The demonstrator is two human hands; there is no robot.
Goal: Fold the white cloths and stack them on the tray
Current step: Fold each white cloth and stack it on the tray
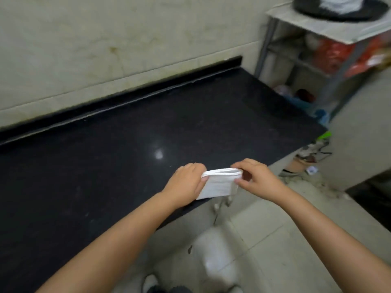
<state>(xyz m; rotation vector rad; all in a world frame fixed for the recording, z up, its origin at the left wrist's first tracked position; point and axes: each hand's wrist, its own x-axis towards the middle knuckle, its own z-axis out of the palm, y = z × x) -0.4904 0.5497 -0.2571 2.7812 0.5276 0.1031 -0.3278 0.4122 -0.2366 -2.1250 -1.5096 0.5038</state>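
A tiled wall (105,49) runs along the far edge of a black stone worktop (105,155), which fills most of the view and carries a small bright glare spot near its middle. Pale floor tiles (275,240) show beyond the worktop's near edge, and something white and blurred lies on them that cannot be made out. Past the worktop's right end stands a metal shelf unit (330,34) with a pale top board; red and orange packages sit blurred on its lower shelf. On the top board rests a dark round tray (317,9), cut off by the upper edge of the view, with a pile of white cloths (336,3) on it, too blurred to count. Both bare forearms reach in from the bottom toward the worktop's near edge, close to its right corner. There a folded white cloth (218,185) is held upright just over that edge, its doubled folded layers facing up. The left hand (186,182) grips the cloth's left end with curled fingers, and the right hand (254,176) pinches its right end between thumb and fingertips.
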